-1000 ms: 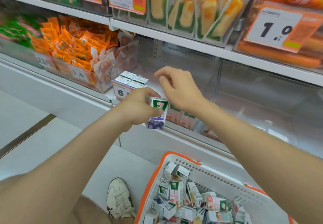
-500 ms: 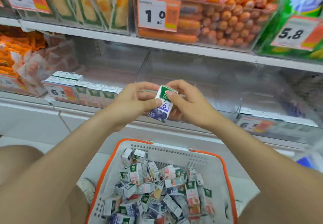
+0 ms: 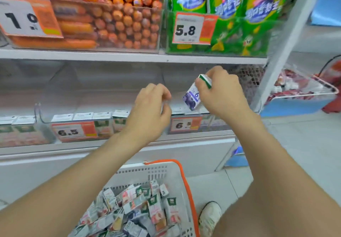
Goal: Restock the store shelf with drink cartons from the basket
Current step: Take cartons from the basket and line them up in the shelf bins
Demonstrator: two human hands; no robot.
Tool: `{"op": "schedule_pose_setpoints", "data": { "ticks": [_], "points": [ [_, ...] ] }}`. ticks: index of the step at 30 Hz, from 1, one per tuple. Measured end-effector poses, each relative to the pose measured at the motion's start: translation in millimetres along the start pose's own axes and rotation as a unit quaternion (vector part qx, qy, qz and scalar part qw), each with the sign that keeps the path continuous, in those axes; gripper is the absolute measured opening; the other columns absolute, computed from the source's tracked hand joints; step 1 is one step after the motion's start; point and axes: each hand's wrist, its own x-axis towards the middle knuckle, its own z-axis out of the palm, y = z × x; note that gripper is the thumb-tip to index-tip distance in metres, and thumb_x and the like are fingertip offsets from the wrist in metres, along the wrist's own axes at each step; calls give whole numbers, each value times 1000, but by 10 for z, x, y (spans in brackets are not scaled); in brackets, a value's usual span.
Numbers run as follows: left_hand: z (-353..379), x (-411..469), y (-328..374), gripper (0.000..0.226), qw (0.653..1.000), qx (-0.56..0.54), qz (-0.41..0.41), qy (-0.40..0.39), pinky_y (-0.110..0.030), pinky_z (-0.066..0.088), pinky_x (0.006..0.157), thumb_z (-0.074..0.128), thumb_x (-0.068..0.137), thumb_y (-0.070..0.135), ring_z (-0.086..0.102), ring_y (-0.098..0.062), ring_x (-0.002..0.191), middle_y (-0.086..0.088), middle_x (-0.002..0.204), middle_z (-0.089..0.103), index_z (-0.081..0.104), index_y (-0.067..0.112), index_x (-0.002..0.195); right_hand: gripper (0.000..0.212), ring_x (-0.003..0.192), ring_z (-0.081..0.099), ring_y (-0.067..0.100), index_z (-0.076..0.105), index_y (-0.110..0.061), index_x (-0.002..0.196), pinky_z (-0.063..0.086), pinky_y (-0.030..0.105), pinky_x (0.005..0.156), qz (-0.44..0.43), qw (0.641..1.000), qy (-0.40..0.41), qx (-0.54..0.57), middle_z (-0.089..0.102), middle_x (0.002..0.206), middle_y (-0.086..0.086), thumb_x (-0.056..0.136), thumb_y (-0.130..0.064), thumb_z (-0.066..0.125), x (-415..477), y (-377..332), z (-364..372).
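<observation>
My right hand (image 3: pixel 220 92) grips a small white drink carton (image 3: pixel 191 96) with a green top and a blueberry picture, held tilted above the right end of the lower shelf (image 3: pixel 114 140). My left hand (image 3: pixel 149 111) hovers just left of it with loosely curled fingers and holds nothing. A row of cartons (image 3: pixel 83 118) stands behind a clear shelf front with 6.5 price tags. Below, a white basket (image 3: pixel 162 174) with an orange rim holds several loose cartons (image 3: pixel 140 205).
The upper shelf carries orange sausages (image 3: pixel 110 18) and green snack bags (image 3: pixel 230 11). A white shelf upright (image 3: pixel 280 48) stands to the right, with a wire basket (image 3: pixel 302 89) beyond it. My shoe (image 3: pixel 209 216) rests on the floor right of the basket.
The carton passed from both hands to my right hand alone, which carried it rightward. My left hand let go. The view swung right along the shelf.
</observation>
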Motion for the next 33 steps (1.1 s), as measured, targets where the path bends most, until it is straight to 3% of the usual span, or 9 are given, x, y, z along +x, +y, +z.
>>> {"op": "schedule_pose_setpoints", "data": {
  "ticks": [4,9,13,18,21,24,27,30,33],
  "points": [
    [447,87,175,22,987,99,102,-76,-45,46,87,60,88,7,52,-31,105,-4,110,58,63,16,108,31,84,48,38,44,-9,128,33,42,65,-17,996,-23,-86,54,98,19,102,-13,59,172,638,-118],
    [872,87,323,29,975,138,91,-149,-46,45,96,56,93,18,45,-32,118,-3,132,50,57,18,122,54,89,55,45,49,-11,133,49,49,75,-19,984,-35,-176,47,120,21,86,11,65,392,1375,-94],
    [1061,60,339,27,970,183,70,-146,-47,43,92,54,96,21,44,-32,109,-2,125,50,54,21,123,54,100,50,41,53,-15,134,43,47,75,-76,955,-56,-279,52,118,18,88,8,68,466,1739,-18],
    [1126,53,243,24,961,243,79,-105,-43,44,79,64,95,16,47,-31,98,-4,113,53,55,20,117,44,108,45,35,55,-23,139,28,41,78,-104,926,-131,-338,60,121,13,100,-2,58,518,1807,-12],
    [1112,80,196,25,946,299,65,-109,-38,37,71,75,88,14,50,-31,88,-5,100,54,57,17,104,44,107,40,33,61,-22,124,23,42,83,-66,912,-201,-353,65,117,11,92,6,53,512,1869,57],
    [1080,98,171,29,933,331,66,-124,-37,31,66,81,83,14,51,-31,81,-6,93,55,56,16,99,24,102,44,34,54,-15,101,24,46,86,-14,907,-243,-345,60,109,14,87,3,50,456,1829,78],
    [1023,90,204,33,925,343,84,-141,-38,32,70,75,78,4,49,-32,83,-8,93,56,53,15,100,26,102,53,35,52,-15,104,32,47,90,-45,924,-207,-320,55,99,10,83,-1,59,373,1710,4],
    [942,51,237,32,910,386,90,-124,-46,36,84,67,72,1,36,-31,82,-8,86,56,49,16,94,40,102,58,33,62,-21,115,42,40,82,-96,945,-176,-260,59,110,7,78,-7,69,213,1593,-8],
    [892,11,184,33,904,405,72,-115,-45,36,81,69,71,3,36,-30,81,-7,85,55,48,16,92,32,103,63,32,68,-20,116,42,36,79,-152,940,-160,-260,65,113,5,85,-14,73,104,1538,142]
  ]
}}
